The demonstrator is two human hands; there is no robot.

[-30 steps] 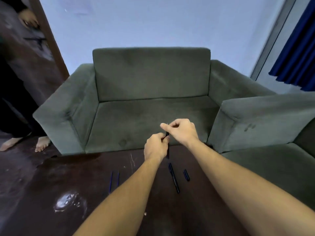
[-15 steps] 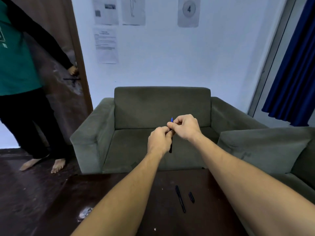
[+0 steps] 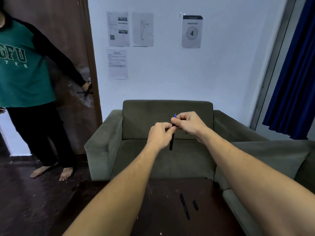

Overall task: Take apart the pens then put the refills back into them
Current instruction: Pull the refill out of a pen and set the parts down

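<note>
Head view.

1. Left hand (image 3: 160,135): raised in front of the sofa (image 3: 136,159). Fingers curled; thumb and forefinger pinch the upper part of a black barrel (image 3: 171,142). The barrel stands nearly upright, its lower end hanging free below the hand.

2. Right hand (image 3: 189,124): touching the left hand at the fingertips, just above and to its right. Fingers curled; thumb and forefinger pinch the top of the barrel, where a blue refill (image 3: 175,114) tip sticks up above the fingers. How far the refill sits inside the barrel cannot be told.

3. Table (image 3: 153,201): dark and scuffed, below the forearms. A second black pen (image 3: 185,206) lies flat on it, pointing away from the viewer. A short black cap (image 3: 195,204) lies just beside it on the right, not touching.

4. Wall: four paper sheets. The right sheet (image 3: 192,32) shows a large "4" inside a circle; its heading is too small to read. One sheet (image 3: 142,29) bears a line drawing of a standing figure with arms out. Two sheets (image 3: 118,28) (image 3: 117,64) carry printed text, unreadable.

5. Left side: a barefoot person (image 3: 25,74) stands at a brown door (image 3: 68,48), one hand on its handle. The green shirt reads "GFU" with "TER" beneath; further letters are cut off.

6. Right side: a blue curtain (image 3: 293,82).
</note>
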